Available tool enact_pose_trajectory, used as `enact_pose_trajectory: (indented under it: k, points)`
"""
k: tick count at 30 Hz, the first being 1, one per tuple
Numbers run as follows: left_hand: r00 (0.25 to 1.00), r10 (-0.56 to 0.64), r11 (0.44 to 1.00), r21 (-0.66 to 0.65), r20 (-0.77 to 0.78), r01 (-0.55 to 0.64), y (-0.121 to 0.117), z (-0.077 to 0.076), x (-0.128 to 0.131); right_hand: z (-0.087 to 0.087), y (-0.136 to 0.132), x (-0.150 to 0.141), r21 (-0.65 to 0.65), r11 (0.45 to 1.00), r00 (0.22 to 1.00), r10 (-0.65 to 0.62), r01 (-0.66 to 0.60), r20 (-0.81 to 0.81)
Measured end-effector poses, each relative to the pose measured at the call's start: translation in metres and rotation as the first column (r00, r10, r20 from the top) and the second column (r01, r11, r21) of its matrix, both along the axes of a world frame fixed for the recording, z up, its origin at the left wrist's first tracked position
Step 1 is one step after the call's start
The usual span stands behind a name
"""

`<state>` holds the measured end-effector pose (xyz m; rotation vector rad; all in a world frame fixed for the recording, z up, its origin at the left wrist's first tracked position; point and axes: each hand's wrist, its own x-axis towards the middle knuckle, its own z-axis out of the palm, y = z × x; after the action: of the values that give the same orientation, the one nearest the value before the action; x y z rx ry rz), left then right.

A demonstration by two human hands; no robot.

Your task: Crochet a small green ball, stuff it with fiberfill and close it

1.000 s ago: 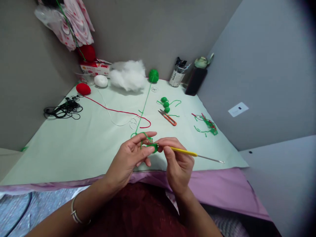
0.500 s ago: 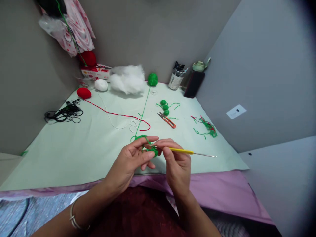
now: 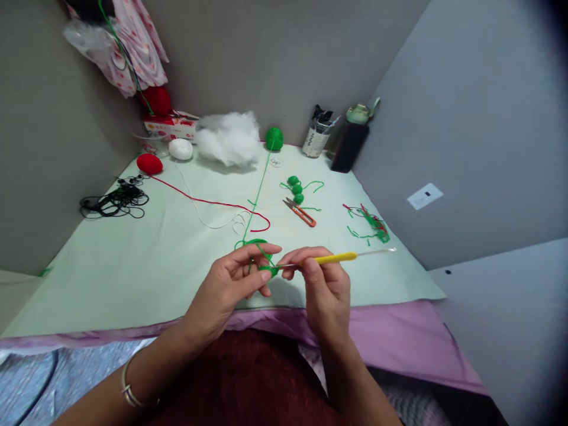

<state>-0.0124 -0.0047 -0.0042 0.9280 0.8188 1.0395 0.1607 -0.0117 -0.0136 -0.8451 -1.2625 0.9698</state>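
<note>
A small piece of green crochet work point(image 3: 270, 270) is pinched between the thumb and fingers of my left hand point(image 3: 233, 279). Green yarn runs over the raised left index finger and back across the table to a green yarn ball point(image 3: 274, 139). My right hand point(image 3: 326, 284) grips a crochet hook point(image 3: 336, 258) by its yellow handle. Its thin metal tip points left and meets the edge of the green work, while the other metal end sticks out to the right. Loose green yarn point(image 3: 252, 242) lies just behind my left hand.
Thread snips point(image 3: 302, 213) lie beyond my hands near several small green crocheted balls point(image 3: 297, 189). Yarn scraps point(image 3: 375, 228) are at right, black cord point(image 3: 118, 200) at left. Behind are a red ball point(image 3: 149, 164), white yarn point(image 3: 181, 149), white stuffing point(image 3: 228, 139), a pen cup point(image 3: 316, 139) and a dark phone point(image 3: 350, 147).
My right hand has moved a little to the right, drawing the hook tip back to the edge of the green work. The hook's far end has tilted upward. My left hand keeps its pinch.
</note>
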Motion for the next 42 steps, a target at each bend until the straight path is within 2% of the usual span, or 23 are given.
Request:
enact_pose_trajectory:
  k: [3, 5, 7, 8, 10, 12, 14, 15, 17, 20, 22, 24, 26, 27, 28, 30, 32, 35, 37, 42]
  points:
    - [0.996, 0.083, 0.995, 0.053, -0.014, -0.082, -0.002, -0.001, 0.003, -0.001, -0.006, -0.002, 0.267, 0.962, 0.945, -0.145, 0.065, 0.292]
    - [0.99, 0.14, 0.99, 0.029, 0.035, -0.141, -0.004, 0.0, 0.006, -0.004, -0.008, -0.004, 0.482, 0.874, 0.837, -0.309, 0.062, 0.452]
    - [0.984, 0.109, 0.992, -0.079, 0.14, -0.099, -0.004, 0.003, 0.008, -0.008, -0.009, -0.007, 0.61, 0.79, 0.736, -0.449, 0.063, 0.507]
    - [0.978, 0.068, 0.989, -0.145, 0.199, -0.039, -0.003, 0.005, 0.008, -0.009, -0.009, -0.008, 0.62, 0.78, 0.727, -0.472, 0.081, 0.499]
    - [0.957, -0.003, 0.967, -0.243, 0.289, 0.076, -0.001, 0.009, 0.006, -0.008, -0.007, -0.008, 0.531, 0.83, 0.818, -0.419, 0.17, 0.394]
    - [0.949, -0.012, 0.961, -0.258, 0.316, 0.098, 0.001, 0.013, 0.003, -0.005, -0.004, -0.008, 0.323, 0.924, 0.943, -0.276, 0.206, 0.187]
    - [0.954, 0.007, 0.974, -0.22, 0.3, 0.062, 0.002, 0.015, 0.001, -0.001, 0.0, -0.008, 0.159, 0.978, 0.991, -0.137, 0.137, -0.013]
    - [0.958, 0.006, 0.98, -0.194, 0.288, 0.052, 0.002, 0.016, 0.001, 0.001, 0.001, -0.009, 0.128, 0.987, 0.994, -0.09, 0.097, -0.053]
    - [0.965, -0.006, 0.988, -0.15, 0.263, 0.047, 0.0, 0.016, 0.004, 0.003, 0.002, -0.011, 0.132, 0.989, 0.998, -0.067, 0.069, -0.017]
    - [0.977, 0.019, 0.993, -0.117, 0.214, 0.006, -0.002, 0.015, 0.009, 0.001, 0.0, -0.015, 0.192, 0.969, 0.977, -0.177, 0.152, 0.116]
    - [0.978, 0.084, 0.991, -0.116, 0.191, -0.062, -0.004, 0.015, 0.012, -0.003, -0.004, -0.016, 0.296, 0.933, 0.935, -0.275, 0.203, 0.225]
    - [0.969, 0.122, 0.984, -0.151, 0.213, -0.091, -0.004, 0.014, 0.014, -0.006, -0.006, -0.016, 0.449, 0.874, 0.848, -0.374, 0.186, 0.377]
    - [0.958, 0.092, 0.975, -0.222, 0.271, -0.031, -0.002, 0.014, 0.013, -0.007, -0.007, -0.014, 0.542, 0.826, 0.777, -0.44, 0.154, 0.449]
    - [0.952, 0.067, 0.967, -0.255, 0.299, 0.012, -0.001, 0.014, 0.011, -0.006, -0.006, -0.013, 0.536, 0.826, 0.785, -0.445, 0.173, 0.432]
    - [0.946, 0.05, 0.96, -0.278, 0.321, 0.043, 0.001, 0.014, 0.009, -0.005, -0.005, -0.012, 0.493, 0.844, 0.819, -0.429, 0.213, 0.381]
    - [0.942, 0.054, 0.958, -0.284, 0.333, 0.046, 0.003, 0.014, 0.006, -0.002, -0.002, -0.011, 0.319, 0.907, 0.913, -0.35, 0.275, 0.207]
    - [0.948, 0.06, 0.969, -0.248, 0.312, 0.02, 0.004, 0.014, 0.004, 0.0, 0.002, -0.011, 0.146, 0.966, 0.974, -0.222, 0.214, 0.043]
    - [0.971, 0.019, 0.986, -0.167, 0.236, 0.021, 0.001, 0.014, 0.006, -0.002, 0.004, -0.013, 0.06, 0.994, 0.996, -0.088, 0.09, -0.031]
    - [0.981, -0.002, 0.992, -0.122, 0.194, 0.026, -0.001, 0.013, 0.008, -0.005, 0.004, -0.014, 0.035, 0.996, 0.996, -0.084, 0.085, -0.039]
    - [0.991, -0.002, 0.995, -0.094, 0.137, 0.015, -0.002, 0.011, 0.003, -0.003, 0.005, -0.013, -0.063, 0.997, 0.98, -0.06, 0.049, -0.189]
